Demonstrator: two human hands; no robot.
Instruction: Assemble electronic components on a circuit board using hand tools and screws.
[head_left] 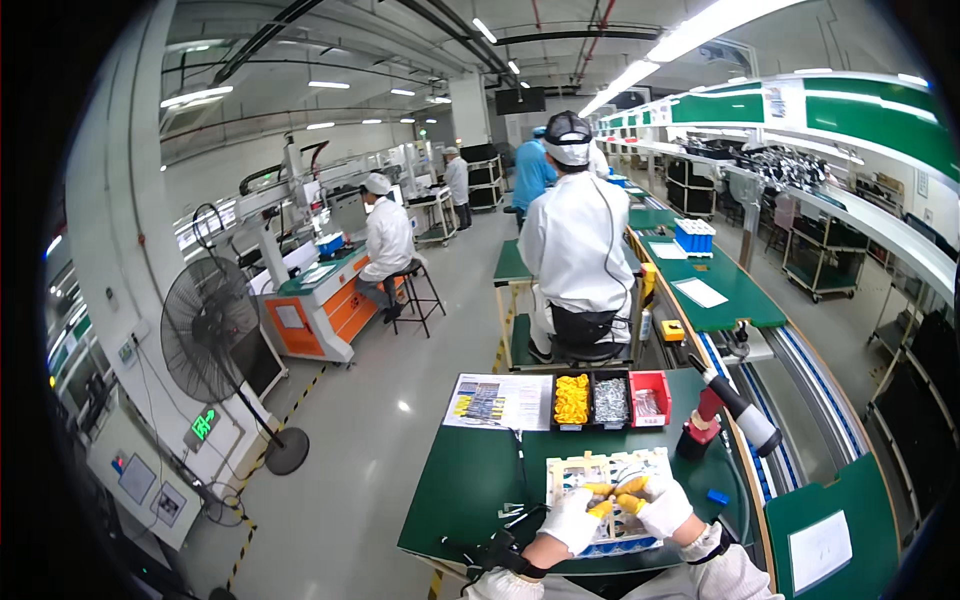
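1. Two gloved hands, white with yellow fingertips, were nearest. The left hand (570,522) had its fingers bent and partly closed, their tips at the middle of a fixture tray; whether they gripped anything could not be told.
2. The right hand (664,510) was likewise curled, thumb and fingers drawn together just beside the left fingertips. Small parts showed around the tips, too blurred to name, so its grip could not be told either.
3. One fixture tray (556,478), with a cream slotted frame and a blue lower edge, lay under both hands on the green worktable (440,492).
4. One small blue block (717,496) lay on the worktable, right of the right hand.
5. One red-and-black stand (698,437) stood beyond that block, near the table's right edge.
6. Three bins stood in a row behind the tray: a black bin of yellow parts (571,400), a black bin of silvery metal parts (610,400) and a red bin (649,398). Their contents were too many and too small to count.
7. One printed sheet (500,402) lay left of the bins.
8. Beyond the table, one co-worker in white (575,235) sat facing away.
9. Farther off, one blue-and-white crate (694,237) stood on the line, and one person in blue (533,175) was partly hidden behind the co-worker.
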